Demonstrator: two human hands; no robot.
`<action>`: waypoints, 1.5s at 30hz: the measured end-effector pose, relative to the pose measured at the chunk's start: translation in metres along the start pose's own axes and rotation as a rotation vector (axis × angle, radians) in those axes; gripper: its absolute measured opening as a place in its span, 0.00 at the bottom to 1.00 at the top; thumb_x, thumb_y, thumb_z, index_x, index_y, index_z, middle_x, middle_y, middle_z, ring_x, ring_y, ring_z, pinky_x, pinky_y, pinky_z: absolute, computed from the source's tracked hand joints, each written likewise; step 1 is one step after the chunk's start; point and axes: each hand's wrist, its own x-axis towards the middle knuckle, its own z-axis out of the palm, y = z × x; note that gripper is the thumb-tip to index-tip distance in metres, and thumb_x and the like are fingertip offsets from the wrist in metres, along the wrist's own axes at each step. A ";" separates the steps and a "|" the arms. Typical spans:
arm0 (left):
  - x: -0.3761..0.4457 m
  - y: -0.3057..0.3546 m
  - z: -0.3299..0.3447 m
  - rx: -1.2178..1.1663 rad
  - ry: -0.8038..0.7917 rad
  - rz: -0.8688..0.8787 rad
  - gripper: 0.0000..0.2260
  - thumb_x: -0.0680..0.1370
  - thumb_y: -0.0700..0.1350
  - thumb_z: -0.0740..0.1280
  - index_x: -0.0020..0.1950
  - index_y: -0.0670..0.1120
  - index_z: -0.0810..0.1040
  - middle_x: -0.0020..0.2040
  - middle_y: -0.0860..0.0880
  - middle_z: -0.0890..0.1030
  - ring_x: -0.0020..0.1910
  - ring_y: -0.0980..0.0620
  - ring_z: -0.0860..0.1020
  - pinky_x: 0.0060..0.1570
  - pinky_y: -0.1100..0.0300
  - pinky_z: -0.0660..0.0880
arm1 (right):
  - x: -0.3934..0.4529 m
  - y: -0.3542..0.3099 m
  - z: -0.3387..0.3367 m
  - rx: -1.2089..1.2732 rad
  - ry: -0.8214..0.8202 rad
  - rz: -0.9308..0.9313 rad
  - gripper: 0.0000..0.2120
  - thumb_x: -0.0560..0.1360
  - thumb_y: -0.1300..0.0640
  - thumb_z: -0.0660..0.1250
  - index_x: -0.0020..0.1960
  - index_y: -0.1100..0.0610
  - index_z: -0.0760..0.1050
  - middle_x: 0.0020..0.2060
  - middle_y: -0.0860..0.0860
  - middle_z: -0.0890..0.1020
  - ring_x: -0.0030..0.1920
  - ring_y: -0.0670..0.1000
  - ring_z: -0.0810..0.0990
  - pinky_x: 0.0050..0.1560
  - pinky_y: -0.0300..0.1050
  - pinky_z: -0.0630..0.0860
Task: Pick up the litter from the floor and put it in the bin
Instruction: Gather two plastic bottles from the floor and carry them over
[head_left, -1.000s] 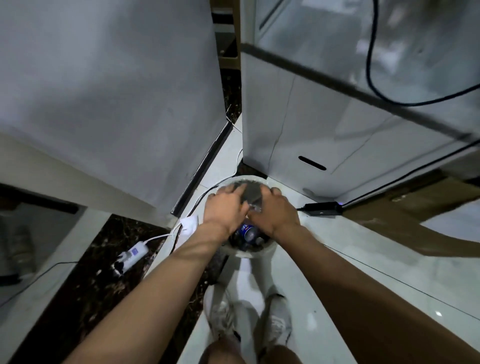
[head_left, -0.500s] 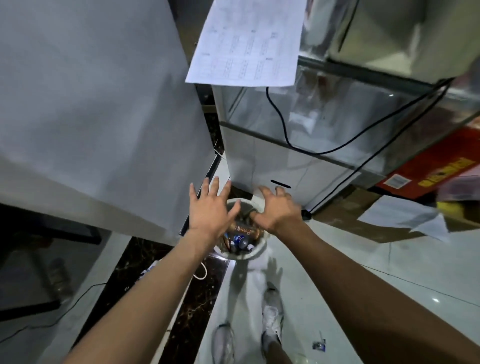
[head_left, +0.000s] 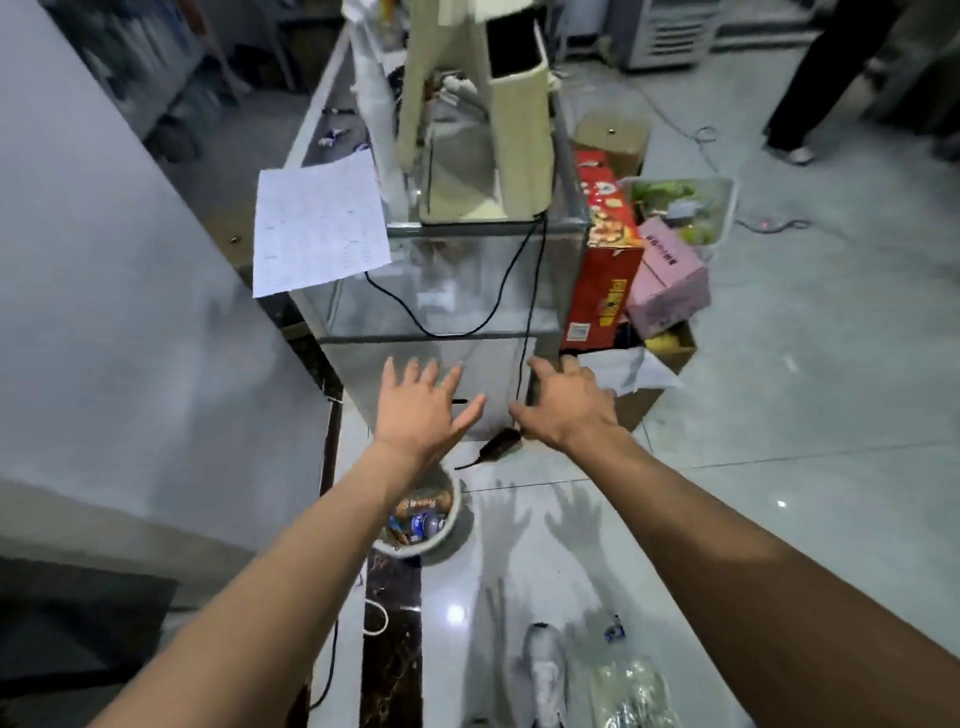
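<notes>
Both hands, left hand (head_left: 423, 410) and right hand (head_left: 569, 405), had lifted off the bin (head_left: 451, 512), spread and empty; lower right, probably litter (head_left: 614, 627) remained.

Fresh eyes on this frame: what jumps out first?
Two bare arms reach forward, left hand and right hand both open and empty. Under the left forearm stands a small white bin holding cans and wrappers. Ahead is a glass counter, with a red carton leaning at its right.
</notes>
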 end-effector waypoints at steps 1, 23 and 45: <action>-0.003 0.017 -0.012 -0.003 0.009 0.035 0.33 0.78 0.68 0.41 0.78 0.54 0.57 0.76 0.46 0.64 0.75 0.45 0.60 0.74 0.42 0.50 | -0.015 0.017 -0.011 0.011 0.022 0.036 0.33 0.74 0.38 0.63 0.75 0.46 0.58 0.72 0.57 0.63 0.71 0.61 0.63 0.66 0.63 0.66; -0.230 0.501 -0.208 -0.089 0.295 0.868 0.30 0.78 0.66 0.43 0.73 0.52 0.67 0.65 0.49 0.77 0.64 0.45 0.73 0.67 0.44 0.61 | -0.495 0.406 -0.100 0.221 0.376 0.921 0.31 0.76 0.40 0.60 0.76 0.48 0.58 0.71 0.54 0.65 0.68 0.58 0.67 0.64 0.59 0.67; -0.432 0.746 -0.154 -0.052 0.260 1.347 0.30 0.78 0.65 0.44 0.72 0.52 0.68 0.65 0.49 0.77 0.63 0.46 0.74 0.65 0.46 0.64 | -0.749 0.550 0.038 0.482 0.421 1.397 0.31 0.74 0.42 0.62 0.75 0.48 0.61 0.68 0.55 0.69 0.64 0.58 0.72 0.62 0.55 0.72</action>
